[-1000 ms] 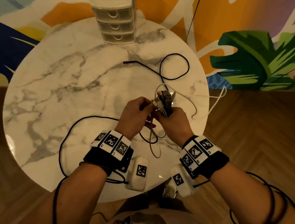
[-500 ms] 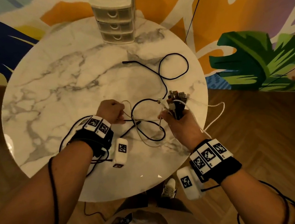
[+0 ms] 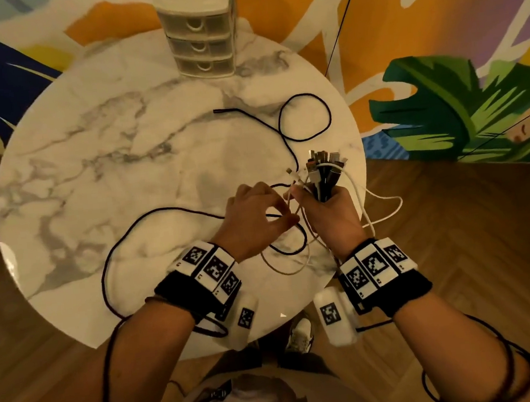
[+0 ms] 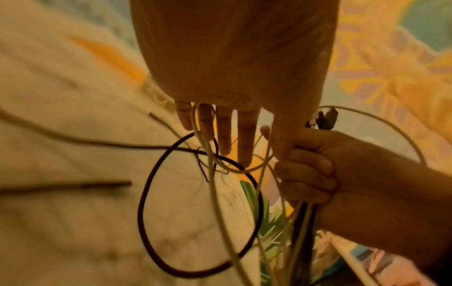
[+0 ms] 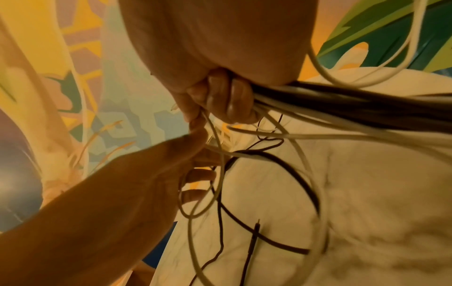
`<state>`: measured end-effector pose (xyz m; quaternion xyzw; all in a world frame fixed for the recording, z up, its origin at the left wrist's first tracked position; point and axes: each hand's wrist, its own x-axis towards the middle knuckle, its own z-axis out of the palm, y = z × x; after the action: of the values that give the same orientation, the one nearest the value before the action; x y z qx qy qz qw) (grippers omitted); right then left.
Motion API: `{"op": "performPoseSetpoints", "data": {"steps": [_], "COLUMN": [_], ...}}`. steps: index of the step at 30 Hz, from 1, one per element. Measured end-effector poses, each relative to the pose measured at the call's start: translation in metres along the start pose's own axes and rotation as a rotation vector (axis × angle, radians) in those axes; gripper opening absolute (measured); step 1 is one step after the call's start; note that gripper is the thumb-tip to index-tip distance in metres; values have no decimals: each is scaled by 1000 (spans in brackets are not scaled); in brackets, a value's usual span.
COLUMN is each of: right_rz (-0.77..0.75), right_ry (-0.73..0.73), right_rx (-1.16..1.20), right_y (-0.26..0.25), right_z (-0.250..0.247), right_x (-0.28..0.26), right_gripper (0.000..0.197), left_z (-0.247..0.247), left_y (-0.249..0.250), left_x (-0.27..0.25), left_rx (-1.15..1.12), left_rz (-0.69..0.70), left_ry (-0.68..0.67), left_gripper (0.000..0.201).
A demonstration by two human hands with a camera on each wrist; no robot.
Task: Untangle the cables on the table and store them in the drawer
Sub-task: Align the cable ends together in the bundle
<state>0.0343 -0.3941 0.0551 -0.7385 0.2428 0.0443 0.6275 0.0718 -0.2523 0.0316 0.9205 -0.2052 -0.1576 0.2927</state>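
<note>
Fingers (image 4: 308, 168) of the right hand (image 3: 332, 214) clench one cable bundle (image 3: 324, 176); the left hand (image 3: 252, 218) threads straight fingers through loops (image 4: 141, 205).

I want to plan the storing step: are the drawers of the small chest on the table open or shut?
Shut. In the head view all three fronts of the chest sit flush, none pulled out.
</note>
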Motion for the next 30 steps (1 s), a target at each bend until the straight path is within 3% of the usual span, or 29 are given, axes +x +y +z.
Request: {"op": "performPoseSetpoints", "data": {"steps": [2, 4, 6, 8, 10, 12, 14, 16, 19, 22, 25, 27, 29, 30], "right_rz": [-11, -7, -3, -2, -17, -40, -53, -53, -52, -70, -106, -106, -81, -71], "right_ry": [6, 77, 153, 205, 220, 221, 231, 253, 300, 336, 342, 334, 348, 366], "right_rx": [7, 21, 23, 30, 56, 67, 68, 68, 98, 147, 159, 150, 128, 120], "right_y": [0, 0, 1, 3, 2, 1, 2, 5, 9, 10, 12, 12, 12, 11], "right_z": [-1, -4, -9, -14, -16, -16, -17, -19, -22, -24, -24, -23, -24, -27], "right_x": [0, 3, 9, 14, 16, 15, 15, 18, 23, 28, 30, 29, 27, 26], "right_gripper": [14, 15, 17, 22, 21, 20, 20, 23, 27, 30, 36, 36, 29, 25], "left_z": [5, 2, -4, -4, 5, 19, 24, 21, 9, -14, -36, -47, -58, -64], "left_y": [1, -4, -13, -15, -16, -24, -41, -58, -79, -91, -94, -90, -78, -72], "left_x": [-3, -7, -15, -28, -44, -55, -56, -52, -48, -44, -28, -16, -7, -5], "left_rx": [-86, -113, 6, 208, 389, 509, 581, 596, 353, -86, -190, -409, -738, -790], "left_rz": [-4, 45, 116, 255, 457, 553, 488, 355, 256, 60, -146, -238, -317, -333], "left_ry": [40, 267, 498, 591, 535, 309, 126, 30, -31, 61, 289, 397, 404, 356], "left_gripper": [14, 18, 18, 10, 6, 5, 9, 16, 28, 27, 27, 24, 24, 25]}}
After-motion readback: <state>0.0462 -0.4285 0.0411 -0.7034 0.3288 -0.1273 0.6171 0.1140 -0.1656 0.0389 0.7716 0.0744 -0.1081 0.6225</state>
